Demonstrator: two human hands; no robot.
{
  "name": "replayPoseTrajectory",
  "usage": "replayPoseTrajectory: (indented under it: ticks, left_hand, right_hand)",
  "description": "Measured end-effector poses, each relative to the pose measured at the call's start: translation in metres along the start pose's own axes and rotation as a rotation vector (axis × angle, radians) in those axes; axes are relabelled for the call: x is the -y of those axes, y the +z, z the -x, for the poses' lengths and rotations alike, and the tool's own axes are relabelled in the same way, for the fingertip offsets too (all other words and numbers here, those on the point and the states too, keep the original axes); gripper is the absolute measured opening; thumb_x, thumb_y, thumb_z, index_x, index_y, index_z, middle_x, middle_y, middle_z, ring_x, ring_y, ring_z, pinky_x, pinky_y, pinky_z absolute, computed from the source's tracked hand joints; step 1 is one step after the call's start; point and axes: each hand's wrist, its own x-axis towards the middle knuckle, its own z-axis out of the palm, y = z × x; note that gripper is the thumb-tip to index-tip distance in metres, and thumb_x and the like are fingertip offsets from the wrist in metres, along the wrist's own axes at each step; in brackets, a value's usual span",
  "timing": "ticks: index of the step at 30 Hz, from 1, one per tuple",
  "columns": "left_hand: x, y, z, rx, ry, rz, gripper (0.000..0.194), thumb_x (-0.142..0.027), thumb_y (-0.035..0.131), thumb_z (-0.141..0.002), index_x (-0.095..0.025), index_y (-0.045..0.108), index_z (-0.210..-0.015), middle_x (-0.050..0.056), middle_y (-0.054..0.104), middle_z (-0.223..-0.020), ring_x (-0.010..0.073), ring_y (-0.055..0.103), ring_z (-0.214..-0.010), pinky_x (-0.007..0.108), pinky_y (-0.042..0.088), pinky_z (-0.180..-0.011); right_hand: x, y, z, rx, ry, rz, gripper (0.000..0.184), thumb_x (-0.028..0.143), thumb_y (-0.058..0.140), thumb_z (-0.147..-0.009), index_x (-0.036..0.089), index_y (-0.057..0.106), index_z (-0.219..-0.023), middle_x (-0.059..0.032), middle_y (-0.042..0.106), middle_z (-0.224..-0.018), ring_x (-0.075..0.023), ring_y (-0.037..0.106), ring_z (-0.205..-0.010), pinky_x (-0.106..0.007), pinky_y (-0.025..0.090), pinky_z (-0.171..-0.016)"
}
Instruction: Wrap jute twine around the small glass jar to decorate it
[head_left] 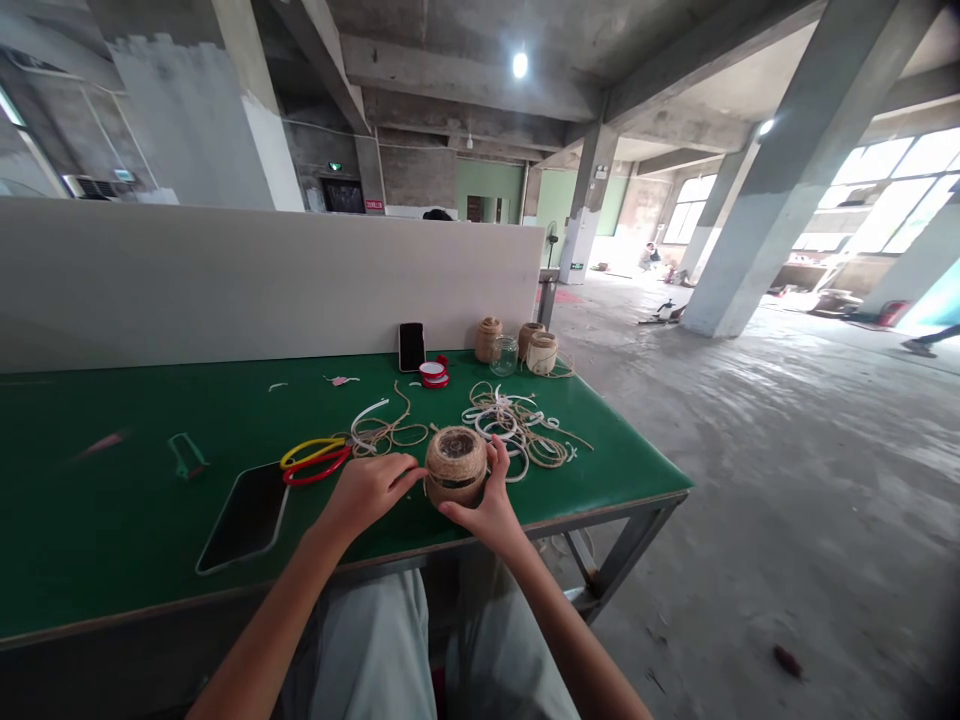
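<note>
A jar wrapped in brown twine (456, 464) stands near the front edge of the green table (112, 520). My right hand (487, 500) curls round its right side and grips it. My left hand (369, 492) rests just left of the jar with its fingers closed in a pinch against the twine on the jar's side. Loose twine (390, 432) lies behind my left hand. A tangle of twine and white hoops (517, 425) lies behind the jar.
Yellow and red hoops (313, 460) and a dark tablet (247, 515) lie to the left. A phone (411, 346), red tape roll (433, 374), glass jar (504, 354) and twine spools (541, 352) stand by the white partition (262, 280). Concrete floor lies to the right.
</note>
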Motion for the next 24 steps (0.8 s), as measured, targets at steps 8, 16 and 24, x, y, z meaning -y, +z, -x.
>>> replayPoseTrajectory:
  ticks: [8, 16, 24]
  left_hand:
    - [-0.004, -0.011, 0.004, 0.013, 0.071, -0.113, 0.029, -0.033, 0.047, -0.092, -0.018, 0.06, -0.071, -0.001, 0.061, -0.06, 0.0114, 0.059, -0.057, 0.025, 0.036, -0.055]
    - [-0.001, -0.008, 0.005, 0.001, 0.075, -0.119, 0.03, -0.033, 0.046, -0.093, -0.017, 0.06, -0.071, -0.001, 0.061, -0.059, 0.0116, 0.058, -0.056, 0.024, 0.035, -0.054]
    - [0.001, 0.001, -0.002, 0.046, 0.048, -0.083, 0.034, -0.035, 0.043, -0.094, -0.017, 0.061, -0.071, 0.0, 0.062, -0.061, 0.0121, 0.059, -0.058, 0.024, 0.034, -0.053]
  right_hand:
    - [0.004, 0.005, -0.004, -0.016, 0.013, -0.01, 0.106, 0.028, 0.078, -0.061, 0.029, 0.007, -0.14, -0.0087, 0.04, -0.131, -0.027, 0.043, -0.124, -0.045, 0.029, -0.109]
    - [0.004, 0.004, -0.005, -0.011, 0.025, -0.022, 0.105, 0.027, 0.079, -0.059, 0.029, 0.01, -0.139, -0.0085, 0.04, -0.132, -0.027, 0.043, -0.124, -0.044, 0.029, -0.109]
    - [0.005, -0.001, -0.007, 0.066, 0.008, -0.157, 0.103, 0.019, 0.075, -0.061, 0.031, 0.008, -0.138, -0.0073, 0.043, -0.133, -0.0246, 0.046, -0.124, -0.045, 0.029, -0.11]
